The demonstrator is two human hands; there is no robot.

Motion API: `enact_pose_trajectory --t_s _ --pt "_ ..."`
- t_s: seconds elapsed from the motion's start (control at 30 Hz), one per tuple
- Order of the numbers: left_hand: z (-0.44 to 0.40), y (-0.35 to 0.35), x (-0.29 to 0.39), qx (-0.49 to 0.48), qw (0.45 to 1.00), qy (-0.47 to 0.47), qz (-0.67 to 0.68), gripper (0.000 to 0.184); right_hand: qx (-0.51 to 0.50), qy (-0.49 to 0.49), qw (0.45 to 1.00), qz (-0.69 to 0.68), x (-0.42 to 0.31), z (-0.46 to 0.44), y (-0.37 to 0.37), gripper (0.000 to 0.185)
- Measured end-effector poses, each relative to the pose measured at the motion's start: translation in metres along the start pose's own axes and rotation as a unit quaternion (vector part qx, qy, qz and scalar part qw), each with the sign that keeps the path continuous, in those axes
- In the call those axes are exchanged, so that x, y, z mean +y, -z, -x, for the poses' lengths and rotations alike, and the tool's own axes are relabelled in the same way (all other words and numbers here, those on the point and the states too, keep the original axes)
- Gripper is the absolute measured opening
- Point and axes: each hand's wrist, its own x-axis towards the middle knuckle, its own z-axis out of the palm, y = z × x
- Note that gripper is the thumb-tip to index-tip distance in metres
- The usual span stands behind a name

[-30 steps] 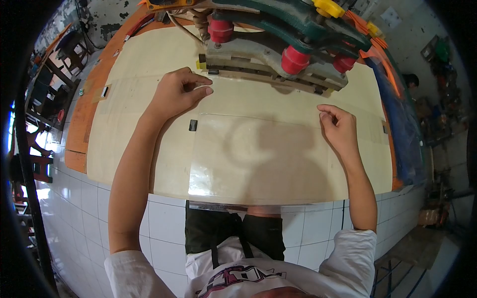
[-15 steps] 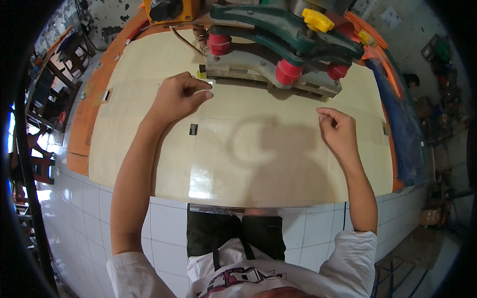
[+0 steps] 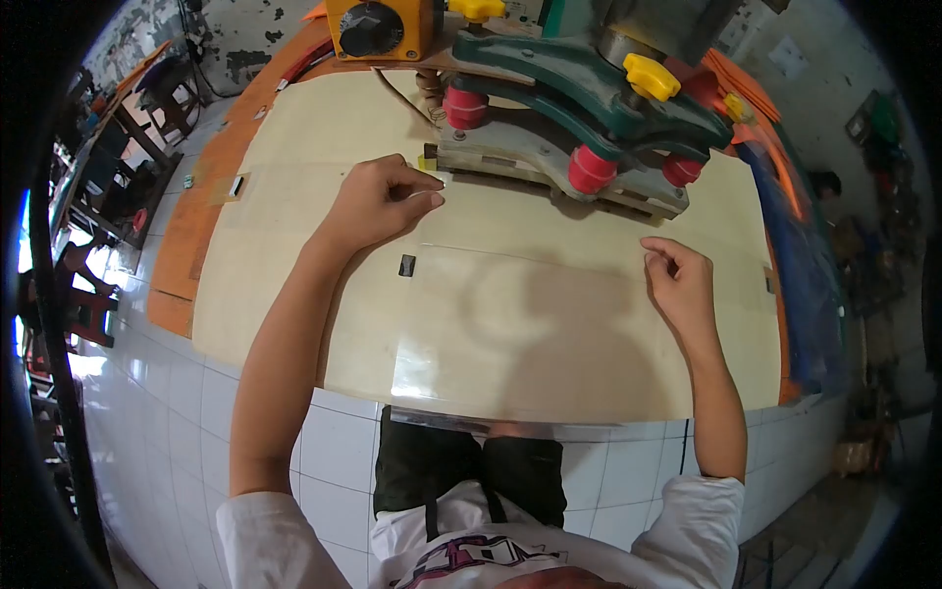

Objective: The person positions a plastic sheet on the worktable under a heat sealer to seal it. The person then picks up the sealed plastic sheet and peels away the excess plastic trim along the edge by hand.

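Observation:
My left hand (image 3: 386, 203) is pinched closed just below the left end of the heat press's long metal bar (image 3: 549, 177), with a glint of film at its fingertips. A clear plastic sheet (image 3: 417, 363) lies flat on the cream table cover, its lower end hanging over the front edge. My right hand (image 3: 679, 280) is curled closed by the sheet's upper right side, thumb against the index finger; whatever it may grip is hidden. A dark green bracket (image 3: 549, 69) with red knobs (image 3: 592, 169) carries the bar above the table.
A small black patch (image 3: 406, 266) sits on the cream cover (image 3: 265, 294) left of the sheet. At the back left stands a yellow box with a black dial (image 3: 368, 29). Blue plastic (image 3: 805, 294) hangs along the right edge. White floor tiles (image 3: 334, 442) show in front.
The whole view has shifted slightly, so the table, press and hands appear lower and more to the right. Both hands keep nearly the same pose and place over the table.

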Motion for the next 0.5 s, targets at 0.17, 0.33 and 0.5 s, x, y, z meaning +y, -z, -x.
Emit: enact_pose_trajectory --t_s 0.17,0.33,0.5 --pt "-0.0001 0.0003 -0.0006 -0.008 1.000 0.002 -0.011 0.022 -0.002 0.005 1.000 0.010 -0.0006 0.0000 0.0009 0.023" --pt "0.0003 -0.0005 -0.0016 0.001 1.000 -0.007 -0.011 0.022 -0.005 0.003 1.000 0.010 -0.0017 -0.0005 0.0010 0.023" --pt "-0.0001 0.0008 -0.0001 -0.002 1.000 -0.006 -0.019 0.022 -0.010 -0.011 1.000 0.011 -0.0013 -0.0011 0.0007 0.024"
